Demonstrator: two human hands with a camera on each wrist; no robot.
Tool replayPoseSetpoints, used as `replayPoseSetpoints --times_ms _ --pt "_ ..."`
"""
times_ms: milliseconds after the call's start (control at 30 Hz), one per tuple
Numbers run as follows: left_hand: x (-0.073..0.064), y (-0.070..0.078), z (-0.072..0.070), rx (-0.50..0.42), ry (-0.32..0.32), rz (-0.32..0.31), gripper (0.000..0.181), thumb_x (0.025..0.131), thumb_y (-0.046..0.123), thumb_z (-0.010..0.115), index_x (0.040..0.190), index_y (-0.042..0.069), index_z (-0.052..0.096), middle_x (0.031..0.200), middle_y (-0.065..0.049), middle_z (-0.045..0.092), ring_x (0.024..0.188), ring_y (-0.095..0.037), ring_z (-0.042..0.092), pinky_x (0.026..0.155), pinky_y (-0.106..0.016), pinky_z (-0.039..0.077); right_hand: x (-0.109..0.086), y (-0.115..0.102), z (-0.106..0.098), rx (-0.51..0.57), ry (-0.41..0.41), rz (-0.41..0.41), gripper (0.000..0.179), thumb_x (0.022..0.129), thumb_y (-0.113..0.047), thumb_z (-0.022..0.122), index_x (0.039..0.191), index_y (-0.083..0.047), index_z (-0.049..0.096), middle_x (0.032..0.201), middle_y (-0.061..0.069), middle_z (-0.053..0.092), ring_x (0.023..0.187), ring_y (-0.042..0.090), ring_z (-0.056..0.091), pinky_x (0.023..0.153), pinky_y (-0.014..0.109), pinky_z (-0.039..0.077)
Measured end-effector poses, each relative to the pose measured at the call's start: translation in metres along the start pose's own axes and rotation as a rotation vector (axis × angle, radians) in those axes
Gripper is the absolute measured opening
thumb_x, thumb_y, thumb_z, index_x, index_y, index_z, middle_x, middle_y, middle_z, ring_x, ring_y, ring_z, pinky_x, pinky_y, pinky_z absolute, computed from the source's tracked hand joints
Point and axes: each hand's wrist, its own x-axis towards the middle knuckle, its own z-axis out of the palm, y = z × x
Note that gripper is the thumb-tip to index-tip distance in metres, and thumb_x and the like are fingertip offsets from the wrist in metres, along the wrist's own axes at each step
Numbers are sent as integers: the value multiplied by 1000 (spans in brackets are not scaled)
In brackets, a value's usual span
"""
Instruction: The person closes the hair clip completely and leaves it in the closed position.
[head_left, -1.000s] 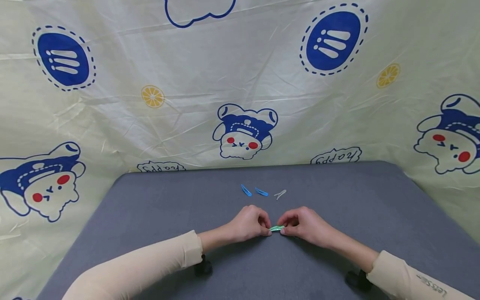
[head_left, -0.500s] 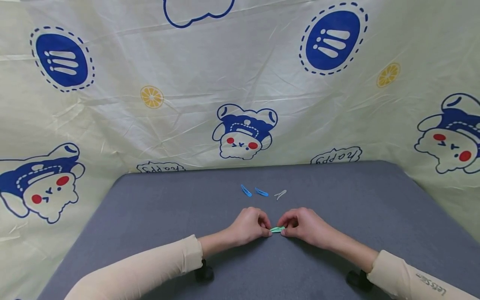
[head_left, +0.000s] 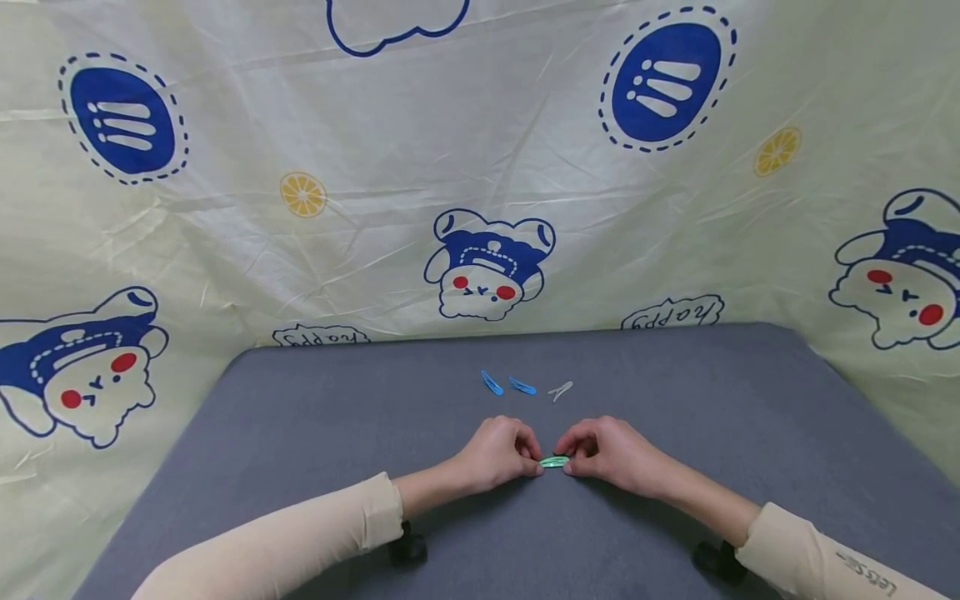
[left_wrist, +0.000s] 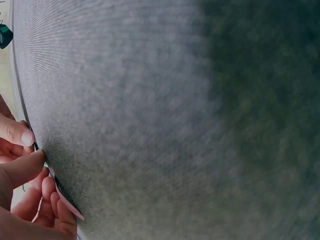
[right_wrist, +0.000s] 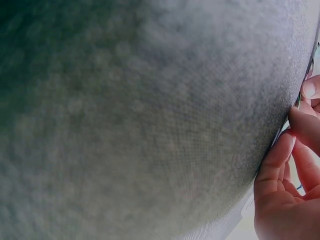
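A small green snap hair clip (head_left: 555, 462) lies level between my two hands, close over the grey table. My left hand (head_left: 498, 454) pinches its left end with thumb and forefinger. The right hand (head_left: 618, 457) has the other end between thumb and fingertips. From the left wrist, the left thumb (left_wrist: 27, 167) shows close to the cloth, with the right hand's fingers just beyond. In the right wrist view the right hand (right_wrist: 282, 187) bends in toward the clip, which is mostly hidden there by fingers.
Beyond the hands, two blue hair clips (head_left: 492, 382) (head_left: 522, 385) and a pale grey hair clip (head_left: 561, 391) with its arms spread lie in a row. The grey table (head_left: 337, 400) ends at a printed curtain (head_left: 375, 250).
The green hair clip has turned slightly and sits more level than a second ago. Both hands keep hold of it, with only tiny finger shifts. The other clips lie as before.
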Motion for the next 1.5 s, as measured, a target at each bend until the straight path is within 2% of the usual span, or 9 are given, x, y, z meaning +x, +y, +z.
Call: replayPoseSetpoints --times_ms 133,400,500,633,733,967,1200,1500 --pt "0 1 -2 -20 -14 -13 9 77 5 82 77 8 73 66 10 58 60 -1 50 57 -19 41 -1 2 -1 21 -9 -2 16 84 -11 78 99 -10 73 81 -6 64 70 7 58 64 24 47" --pt "3 2 -8 -164 -6 -95 5 82 5 78 84 6 74 68 5 63 52 -6 54 50 -20 47 -3 6 -5 39 6 0 17 85 -9 75 102 -7 73 83 -4 66 71 9 59 62 24 48" --pt "7 2 -10 -148 31 -86 5 83 6 78 85 7 74 71 6 64 59 -4 56 56 -21 48 -2 6 -10 32 25 8 18 87 -12 74 103 -6 72 85 -3 66 72 10 59 62 25 48" --pt "14 0 -13 -82 70 -50 5 84 8 77 87 7 74 73 7 65 67 -3 57 63 -22 46 0 5 -17 25 39 4 21 88 -13 73 107 -5 71 89 -2 66 73 13 61 63 27 50" --pt "20 -2 -15 -54 72 -44 4 85 7 76 89 6 74 74 6 65 67 -4 56 62 -22 46 3 5 -22 11 46 -9 21 89 -13 73 108 -5 70 91 -2 66 74 14 62 64 28 50" --pt "36 -5 -17 -82 105 -95 5 87 8 75 90 5 74 76 5 64 66 -7 54 59 -22 45 13 12 -30 -25 87 -38 21 89 -10 72 109 -4 70 93 -1 67 75 16 64 67 29 51" --pt "47 -4 -14 -100 155 -138 7 86 7 76 91 4 74 73 3 64 62 -9 53 54 -22 44 24 18 -41 -46 129 -27 23 89 -9 72 111 -2 70 103 10 68 80 16 63 68 30 52" --pt "56 -4 -11 -98 184 -156 6 86 6 76 90 4 73 73 2 63 66 -10 54 59 -22 45 36 27 -48 -88 148 7 22 91 -8 70 112 -2 70 104 10 68 82 17 62 70 35 51"
